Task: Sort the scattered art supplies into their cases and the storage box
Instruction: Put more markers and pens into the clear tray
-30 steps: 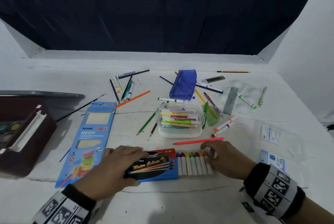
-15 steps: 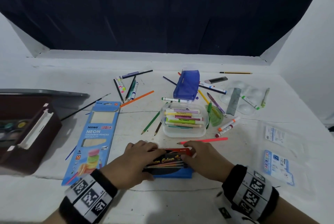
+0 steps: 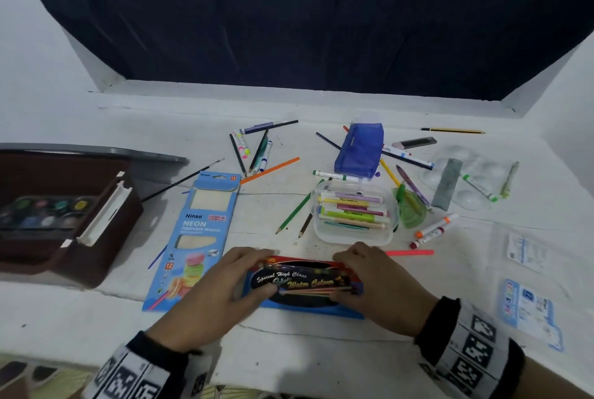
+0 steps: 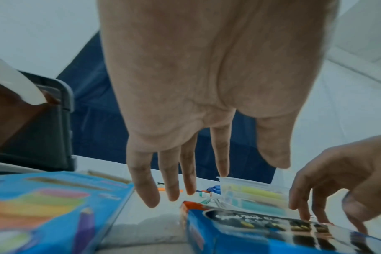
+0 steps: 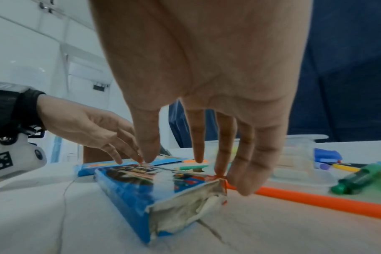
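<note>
The water colour box (image 3: pixel 305 289) is lain flat between both grips, long axis left-right; left hand (image 3: pixel 212 289) and right hand (image 3: pixel 376 286) are released, fingertips resting on opposite ends.

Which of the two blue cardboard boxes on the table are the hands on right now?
The shorter water colour box nearest the person; both hands, left and right, touch it. The long neon pencil box lies untouched to its left.
</note>
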Tool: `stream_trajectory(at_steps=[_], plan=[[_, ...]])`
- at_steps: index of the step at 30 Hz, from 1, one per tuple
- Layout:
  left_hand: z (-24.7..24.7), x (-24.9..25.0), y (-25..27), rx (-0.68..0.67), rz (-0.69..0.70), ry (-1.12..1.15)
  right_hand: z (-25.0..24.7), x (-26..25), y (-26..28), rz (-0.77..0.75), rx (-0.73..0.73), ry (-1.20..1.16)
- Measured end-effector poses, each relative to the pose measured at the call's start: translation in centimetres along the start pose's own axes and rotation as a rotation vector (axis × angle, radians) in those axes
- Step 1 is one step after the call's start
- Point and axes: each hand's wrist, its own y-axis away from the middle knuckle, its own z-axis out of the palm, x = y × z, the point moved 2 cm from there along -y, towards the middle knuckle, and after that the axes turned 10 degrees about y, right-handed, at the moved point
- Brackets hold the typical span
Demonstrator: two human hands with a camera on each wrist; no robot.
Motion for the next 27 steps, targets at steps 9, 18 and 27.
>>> stream_trajectory(at_steps=[9,18,27], plan=[[0.4,-0.7,1.3,0.056,-0.041,0.111,0.1,-2.0,-2.2,-0.199,-0.125,0.274],[-4.7,2.6,2.3,0.449,-0.002,0.288,-5.4,-3.9,-4.1,-0.299,0.088,0.076],[-13.3,2.7,5.5,0.674,0.074,0.282,-9.5,-10.3,-7.4,-0.409,0.253,-0.101]])
